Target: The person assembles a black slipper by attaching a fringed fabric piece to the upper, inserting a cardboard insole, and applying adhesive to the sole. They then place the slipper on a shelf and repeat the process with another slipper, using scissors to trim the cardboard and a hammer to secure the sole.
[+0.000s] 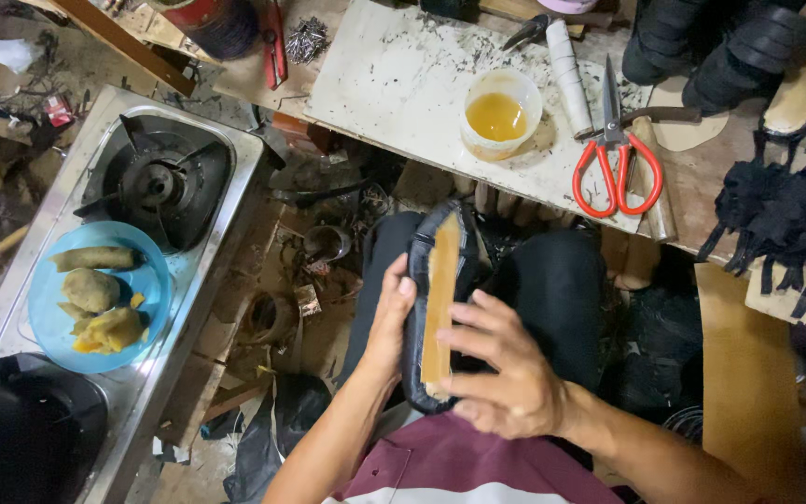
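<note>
Fingers [478,322] curled around shoe sole [440,299]

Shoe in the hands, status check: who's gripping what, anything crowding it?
Left hand grips shoe from the side. Right hand presses its tan sole, fingers spread. Nothing between them; glue cup and red scissors sit apart on the bench.

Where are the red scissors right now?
In the head view, the red scissors lie shut on the white board at upper right, beside the cup of yellow liquid, beyond both hands and the shoe.
</note>
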### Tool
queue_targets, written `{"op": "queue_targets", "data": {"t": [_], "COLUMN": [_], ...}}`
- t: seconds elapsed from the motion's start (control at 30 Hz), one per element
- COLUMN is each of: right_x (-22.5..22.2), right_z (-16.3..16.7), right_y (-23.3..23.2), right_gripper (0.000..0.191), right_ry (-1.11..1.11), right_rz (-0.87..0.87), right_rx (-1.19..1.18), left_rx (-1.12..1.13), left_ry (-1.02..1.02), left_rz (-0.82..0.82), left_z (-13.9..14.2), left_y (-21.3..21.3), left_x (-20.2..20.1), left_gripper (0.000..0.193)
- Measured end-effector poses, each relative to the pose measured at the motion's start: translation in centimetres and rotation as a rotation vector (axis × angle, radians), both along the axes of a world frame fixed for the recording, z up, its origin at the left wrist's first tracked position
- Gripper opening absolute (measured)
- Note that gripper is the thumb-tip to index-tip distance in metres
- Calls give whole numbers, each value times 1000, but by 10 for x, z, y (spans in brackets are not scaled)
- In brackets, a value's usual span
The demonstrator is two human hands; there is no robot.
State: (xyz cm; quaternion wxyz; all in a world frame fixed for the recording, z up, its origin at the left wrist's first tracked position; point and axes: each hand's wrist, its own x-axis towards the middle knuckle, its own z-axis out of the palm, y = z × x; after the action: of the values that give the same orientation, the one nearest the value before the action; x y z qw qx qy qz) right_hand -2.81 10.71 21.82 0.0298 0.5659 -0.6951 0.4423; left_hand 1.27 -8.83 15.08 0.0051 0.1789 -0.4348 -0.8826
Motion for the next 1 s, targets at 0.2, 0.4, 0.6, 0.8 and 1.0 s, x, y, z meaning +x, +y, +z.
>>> {"op": "queue_targets", "data": {"t": [0.2, 0.4, 0.6, 0.8, 1.0], "right_x": [14, -1, -70, -87, -96], "right_z": [-9, -28, -14, 11, 23], "right_y": [-19, -20, -4, -24, -57], "right_gripper": [109, 111, 103, 102, 98], "right_ry": [-388, -803, -997, -818, -666], "right_rz": [-257, -354, -94, 137, 93], "right_rx": [46, -8, -295, -79, 64], "left_rx": [8, 650, 942, 1254, 1118], "left_ry": [206, 378, 406, -3, 67], "left_rz": [212, 83, -421, -219, -483], "left_z": [-7, -28, 2, 34, 13], "left_y": [-14, -44, -64, -65, -90], "left_x": [-4, -5, -5, 9, 31], "left_gripper": [77, 61, 74, 102, 91]}}
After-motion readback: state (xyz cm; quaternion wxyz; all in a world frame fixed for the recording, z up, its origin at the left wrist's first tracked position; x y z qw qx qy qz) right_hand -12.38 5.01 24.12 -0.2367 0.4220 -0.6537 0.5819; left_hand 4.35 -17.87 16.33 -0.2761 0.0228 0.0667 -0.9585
